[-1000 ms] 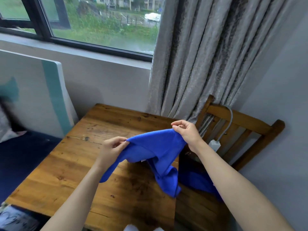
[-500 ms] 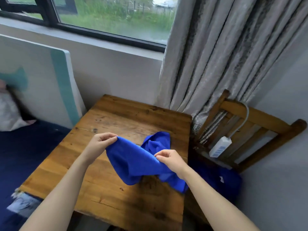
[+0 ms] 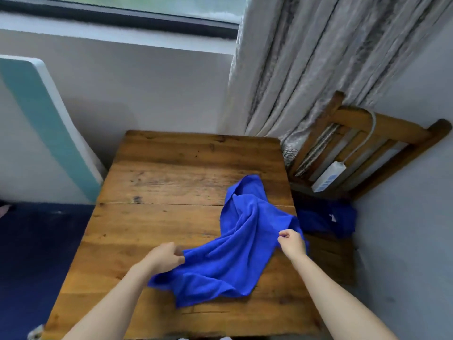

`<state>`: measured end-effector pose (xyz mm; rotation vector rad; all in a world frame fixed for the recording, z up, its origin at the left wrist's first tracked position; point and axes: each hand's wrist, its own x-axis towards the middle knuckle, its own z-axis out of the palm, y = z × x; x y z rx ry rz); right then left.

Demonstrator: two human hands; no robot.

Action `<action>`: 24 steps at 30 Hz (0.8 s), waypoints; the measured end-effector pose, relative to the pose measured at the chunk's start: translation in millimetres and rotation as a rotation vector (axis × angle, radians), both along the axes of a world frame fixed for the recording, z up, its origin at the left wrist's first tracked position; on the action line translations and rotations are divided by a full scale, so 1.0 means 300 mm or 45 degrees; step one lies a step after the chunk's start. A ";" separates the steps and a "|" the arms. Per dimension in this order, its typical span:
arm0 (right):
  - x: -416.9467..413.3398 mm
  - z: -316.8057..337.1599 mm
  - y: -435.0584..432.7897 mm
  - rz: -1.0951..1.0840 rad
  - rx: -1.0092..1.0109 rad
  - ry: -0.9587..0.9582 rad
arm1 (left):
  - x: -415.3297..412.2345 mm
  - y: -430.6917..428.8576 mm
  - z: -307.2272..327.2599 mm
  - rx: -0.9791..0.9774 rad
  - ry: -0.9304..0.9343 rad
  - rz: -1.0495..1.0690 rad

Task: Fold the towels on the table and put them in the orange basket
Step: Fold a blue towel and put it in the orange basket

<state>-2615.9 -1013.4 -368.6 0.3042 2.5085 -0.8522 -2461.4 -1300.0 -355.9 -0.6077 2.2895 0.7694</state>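
Worn wooden planks of the table (image 3: 171, 182) are filling the near and middle part of the view, and two bare forearms are reaching in over its front edge. The left hand (image 3: 165, 257) is hovering low over the middle of the tabletop with its fingers curled, pinching the left edge of a blue towel (image 3: 235, 253). The right hand (image 3: 291, 242) is sitting a little farther in, close to the table's right edge, with thumb and fingertips pressed together on the towel's right side.

Between the two hands the towel is lying crumpled and unfolded on the right half of the table. Its near flap is spreading flat toward the front edge, while its far corner is bunching up in ridges and pointing toward the far right corner.

Just past the table's right edge a wooden chair (image 3: 382, 126) is standing against the wall. A second blue cloth (image 3: 323, 218) is lying heaped on its seat, and a white power strip (image 3: 328, 176) is leaning against its back slats with the cable looping over the top rail.

To the left a dark blue surface (image 3: 36, 253) is lying lower than the tabletop. Behind it a white and teal board (image 3: 44, 119) is leaning on the wall. Farthest off, a grey patterned curtain (image 3: 318, 57) is hanging beside the dark-framed window (image 3: 147, 6).
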 end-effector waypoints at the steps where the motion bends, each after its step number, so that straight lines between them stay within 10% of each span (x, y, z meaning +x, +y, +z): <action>1: -0.025 -0.006 0.023 -0.056 0.035 0.024 | -0.051 0.013 -0.007 -0.045 0.069 -0.016; 9: -0.175 -0.068 0.117 -0.308 0.100 -0.125 | -0.525 0.177 -0.028 -0.127 0.446 0.021; 17: -0.246 -0.196 0.098 -0.547 -0.240 -0.366 | -0.883 0.319 -0.148 -0.254 0.311 0.028; 20: -0.284 -0.173 0.082 -0.438 -0.294 -0.211 | -0.925 0.320 -0.189 -0.231 0.200 0.119; 24: -0.375 -0.013 0.071 -0.088 -0.361 0.235 | -0.948 0.248 -0.120 0.011 0.625 0.532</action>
